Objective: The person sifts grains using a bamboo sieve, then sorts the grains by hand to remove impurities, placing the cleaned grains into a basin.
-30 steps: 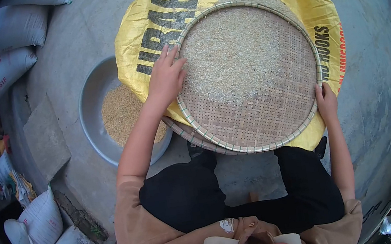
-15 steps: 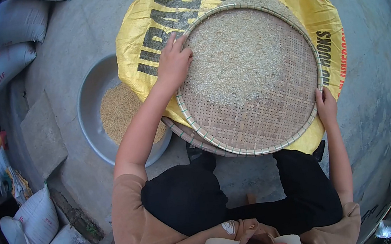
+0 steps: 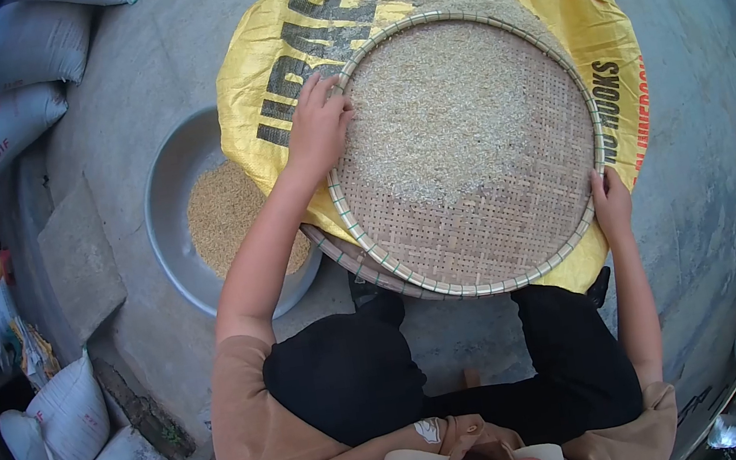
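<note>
A concrete floor point(image 3: 696, 90) lies under you, sacks around its edge. The sieve point(image 3: 480, 224) sits at centre on a yellow sack point(image 3: 267, 46); your left hand point(image 3: 316, 129) grips its rim at 10 o'clock, fingers curled over, your right hand point(image 3: 612, 200) clasps it at 4 o'clock. Grain point(image 3: 453, 96) fills its far half; a basin point(image 3: 172, 210) lies at 9 o'clock.

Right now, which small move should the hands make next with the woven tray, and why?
Probably tip the woven tray slightly toward the person: the grain lies heaped on the far half and the near mesh is bare. The left hand and right hand already grip opposite rims.
</note>
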`<state>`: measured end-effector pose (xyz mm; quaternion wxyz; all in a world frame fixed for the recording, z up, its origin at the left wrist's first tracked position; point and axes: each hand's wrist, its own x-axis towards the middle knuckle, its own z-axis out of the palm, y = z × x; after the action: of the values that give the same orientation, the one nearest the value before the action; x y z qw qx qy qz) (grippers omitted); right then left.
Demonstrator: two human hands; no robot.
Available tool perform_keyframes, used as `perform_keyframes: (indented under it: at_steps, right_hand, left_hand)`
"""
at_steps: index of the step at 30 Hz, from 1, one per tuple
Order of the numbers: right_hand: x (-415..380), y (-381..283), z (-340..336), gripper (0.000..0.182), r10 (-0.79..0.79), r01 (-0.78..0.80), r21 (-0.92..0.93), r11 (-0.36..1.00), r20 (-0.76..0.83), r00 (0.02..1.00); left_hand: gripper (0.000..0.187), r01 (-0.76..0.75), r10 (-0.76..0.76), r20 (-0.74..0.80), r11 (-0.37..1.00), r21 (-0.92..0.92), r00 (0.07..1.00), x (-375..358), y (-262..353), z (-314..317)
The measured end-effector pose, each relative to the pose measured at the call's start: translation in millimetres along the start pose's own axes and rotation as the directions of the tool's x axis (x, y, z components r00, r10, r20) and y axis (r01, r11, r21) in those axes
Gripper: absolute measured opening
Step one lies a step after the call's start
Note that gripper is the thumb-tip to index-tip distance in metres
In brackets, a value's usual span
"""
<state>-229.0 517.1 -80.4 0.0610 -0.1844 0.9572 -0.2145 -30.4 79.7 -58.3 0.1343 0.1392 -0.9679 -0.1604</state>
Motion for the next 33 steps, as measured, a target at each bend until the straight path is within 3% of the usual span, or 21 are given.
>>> perform_keyframes:
  at_steps: [2,12,18,21,23,25,27,28,30,33]
  right_hand:
    - [-1,-1,1,0.034,0.000,0.000,-0.003,1.000,-0.004,1.000]
    - [-1,-2,0,0.033,0.006,-0.006,0.017,1.000,-0.007,1.000]
    - [-2,-5,-1,0.034,0.007,-0.006,0.022,1.000,-0.007,1.000]
    - [-3,-4,0,0.034,0.001,-0.001,0.019,1.000,-0.007,1.000]
    - [-1,-5,-1,0.034,-0.003,0.003,0.016,1.000,-0.014,1.000]
    - [-3,-7,-1,0.034,-0.009,0.010,0.011,1.000,-0.041,0.999]
    - [-3,-9,-4,0.034,0.007,-0.007,0.019,1.000,-0.015,1.000]
    - [-2,-10,-5,0.034,0.010,-0.011,0.022,1.000,0.012,1.000]
    - [-1,-6,-3,0.033,0.014,-0.014,0.007,1.000,0.010,1.000]
    - [-3,-4,-1,0.033,0.006,-0.006,-0.007,1.000,-0.008,1.000]
  left_hand:
    - [0.010,0.002,0.006,-0.108,0.997,0.076,0.994,-3,-5,3]
    - [0.012,0.030,-0.026,-0.053,0.996,0.084,0.998,-2,5,12]
    - [0.010,0.010,-0.011,-0.052,1.000,-0.014,0.999,-2,4,3]
    - [0.008,0.037,-0.046,-0.127,0.997,-0.070,0.991,-13,8,-19]
    - [0.012,0.107,-0.115,-0.239,0.993,-0.044,0.964,-32,9,-47]
    - [0.018,0.334,-0.320,-0.285,0.943,0.000,0.903,-56,10,-76]
    - [0.023,0.521,-0.480,-0.244,0.841,0.145,0.843,-79,7,-101]
    - [0.023,0.512,-0.472,-0.237,0.846,0.149,0.849,-84,8,-112]
    - [0.025,0.664,-0.631,-0.211,0.687,0.296,0.747,-84,10,-130]
    - [0.022,0.588,-0.508,-0.314,0.760,0.275,0.802,-72,16,-125]
